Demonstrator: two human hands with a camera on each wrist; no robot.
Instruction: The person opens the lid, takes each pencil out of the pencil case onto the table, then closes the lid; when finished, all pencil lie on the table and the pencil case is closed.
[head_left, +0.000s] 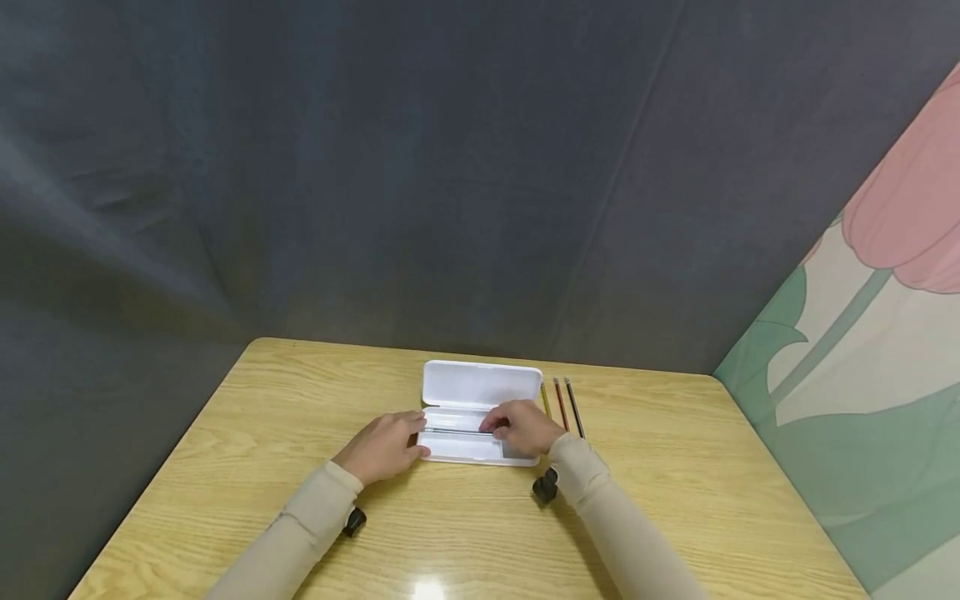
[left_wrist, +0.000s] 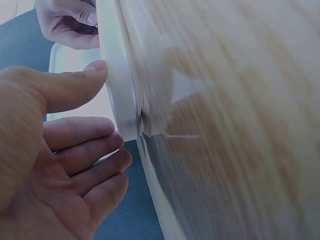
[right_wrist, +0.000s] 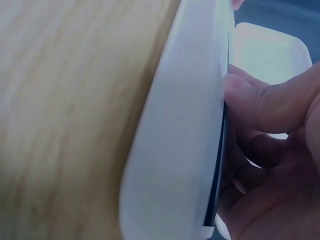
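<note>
A white pencil case [head_left: 459,451] lies with its lid [head_left: 480,383] raised at the back. A thin dark pencil [head_left: 453,431] lies lengthwise in it. My right hand [head_left: 522,425] reaches over the right half of the case, its thumb and fingers pinching the pencil's right part; the pinch is partly hidden. At the left end, my left hand [head_left: 386,446] rests against the case with fingers fairly straight. In the left wrist view the left thumb [left_wrist: 75,87] touches the case's rim. The right wrist view has the right thumb [right_wrist: 255,100] beside the white wall.
To the right of the case lie a yellow pencil [head_left: 546,402], a red pencil [head_left: 561,404] and a black pencil [head_left: 575,408], partly behind the right hand. The wooden table [head_left: 465,533] meets a dark curtain [head_left: 450,208] at the back. A flower-patterned cloth [head_left: 862,375] hangs at right.
</note>
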